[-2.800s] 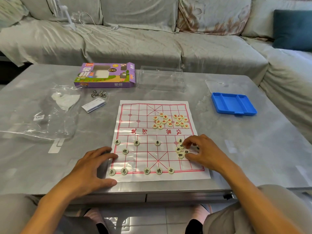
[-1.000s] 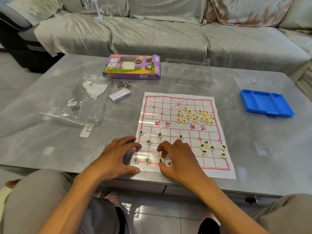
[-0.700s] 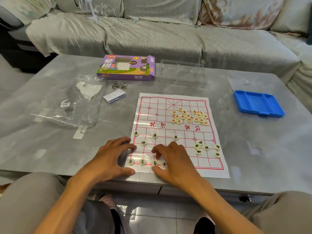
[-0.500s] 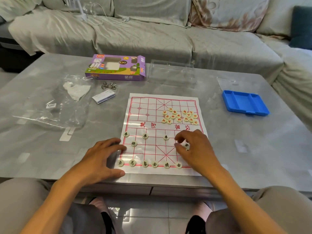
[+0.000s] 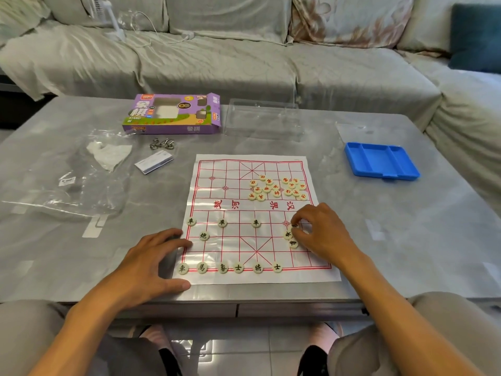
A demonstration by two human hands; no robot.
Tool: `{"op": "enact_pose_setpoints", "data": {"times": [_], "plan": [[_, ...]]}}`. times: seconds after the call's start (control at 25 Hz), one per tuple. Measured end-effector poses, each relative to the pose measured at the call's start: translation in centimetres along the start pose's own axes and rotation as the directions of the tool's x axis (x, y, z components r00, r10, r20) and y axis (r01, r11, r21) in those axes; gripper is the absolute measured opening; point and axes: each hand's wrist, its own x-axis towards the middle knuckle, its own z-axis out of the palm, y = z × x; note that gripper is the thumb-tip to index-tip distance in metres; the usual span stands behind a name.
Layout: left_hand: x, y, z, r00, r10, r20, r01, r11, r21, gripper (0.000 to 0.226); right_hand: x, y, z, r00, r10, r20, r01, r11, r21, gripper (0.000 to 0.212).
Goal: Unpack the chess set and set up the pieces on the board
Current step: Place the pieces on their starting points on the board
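Pieces (image 5: 238, 267): six back-row; three pawns (image 5: 222, 222)

A home living room. A long sofa (image 5: 217, 63) under a loose grey-green cover runs across the scene from 10 to 2 o'clock, with back cushions, a floral pillow (image 5: 349, 20) and a teal cushion (image 5: 475, 36) at 2 o'clock. A low grey marble-look bench (image 5: 54, 253) stands before it, over glossy floor tiles (image 5: 238, 348). A small white fan (image 5: 108, 14) with its cable lies on the sofa at 11 o'clock.
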Motion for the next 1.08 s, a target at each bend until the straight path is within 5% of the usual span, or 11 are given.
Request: {"op": "enact_pose_setpoints", "data": {"times": [0.32,0.52,0.8,1.08], "plan": [[0.0,-0.4,0.1,1.000,0.014,-0.002,-0.014,1.000,-0.004,0.080,-1.4,-0.8,-2.2,0.977,0.071,-0.203,-0.041,0.988,0.149,0.030],[0.2,-0.7,0.2,0.999,0.028,-0.016,-0.027,0.999,0.022,0.074,-6.7,-0.3,-2.0,0.996,0.067,0.051,-0.069,0.996,0.050,0.027],[-0.1,-0.2,0.2,0.999,0.024,-0.033,-0.024,1.000,0.011,0.074,-6.8,0.2,-1.3,0.982,0.087,0.166,-0.087,0.996,-0.008,0.027],[-0.1,0.0,0.1,0.999,0.011,-0.031,-0.011,1.000,0.005,0.074,-5.6,-0.2,-1.2,0.995,0.091,-0.029,-0.090,0.996,0.024,0.034]]}}
